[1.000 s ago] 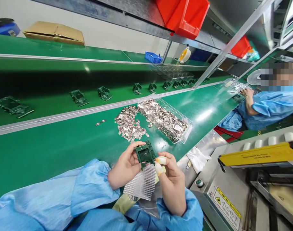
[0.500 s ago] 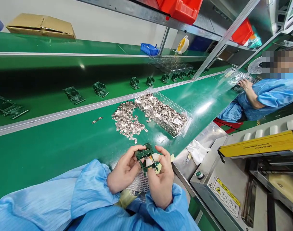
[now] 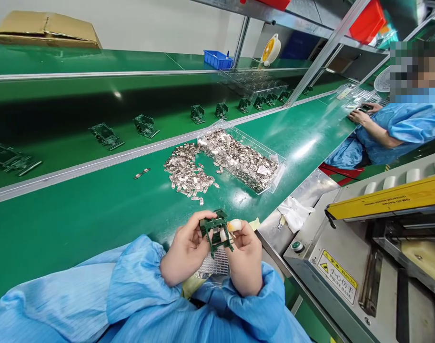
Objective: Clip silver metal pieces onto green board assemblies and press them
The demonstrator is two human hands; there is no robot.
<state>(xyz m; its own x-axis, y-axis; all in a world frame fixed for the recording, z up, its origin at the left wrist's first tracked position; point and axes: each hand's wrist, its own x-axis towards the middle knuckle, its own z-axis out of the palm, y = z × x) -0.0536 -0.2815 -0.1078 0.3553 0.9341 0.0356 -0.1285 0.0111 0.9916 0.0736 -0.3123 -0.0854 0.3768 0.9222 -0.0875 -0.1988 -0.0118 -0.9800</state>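
Observation:
My left hand (image 3: 185, 251) is closed on the left side of a green circuit board panel (image 3: 210, 224), an open frame with cut-outs, tilted in front of my body. On the panel's right side, my right hand (image 3: 246, 262) is closed, its thumb and forefinger wearing whitish finger covers. Whether a small part is between those fingertips cannot be made out. Below the panel, a metal grid-like tray (image 3: 217, 264) shows between my wrists, partly hidden. Beyond my hands lies a loose pile of small silvery metal pieces (image 3: 188, 174).
A clear plastic box (image 3: 274, 178) full of similar metal pieces stands beside the pile. Several green board panels (image 3: 106, 136) line the strip behind the metal rail (image 3: 96, 166). A machine with a yellow bar (image 3: 389, 197) borders my right. A co-worker in blue (image 3: 410, 124) sits farther right.
My right forefinger has bent in from its raised position, and its covered tip now sits beside the panel's right edge. My left hand keeps hold. The co-worker's hands have shifted.

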